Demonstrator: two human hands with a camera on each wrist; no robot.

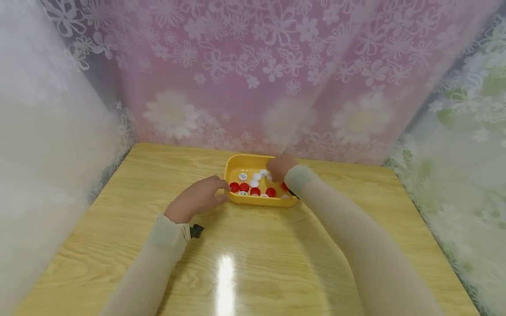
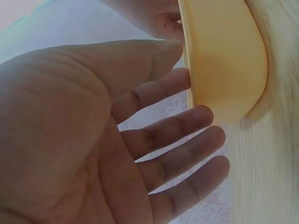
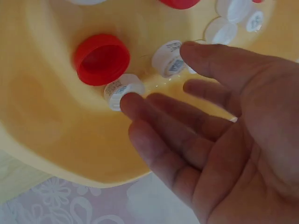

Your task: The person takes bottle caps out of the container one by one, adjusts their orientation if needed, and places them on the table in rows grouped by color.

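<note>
A yellow plastic tray holds several red bottle caps and small white bottle caps, some with printed tops. My left hand is at the tray's left end. In the left wrist view its thumb and index fingertips meet the rim, while the other fingers are extended beside the outer wall. My right hand reaches into the right part of the tray. In the right wrist view its thumb tip overlaps a white cap; another fingertip is against a second white cap. An upturned red cap lies close by.
The tray stands near the back edge of a wood-grain table. Behind it hangs a pink flowered curtain, with pale drapes at the left and right. A light glare shows on the tabletop.
</note>
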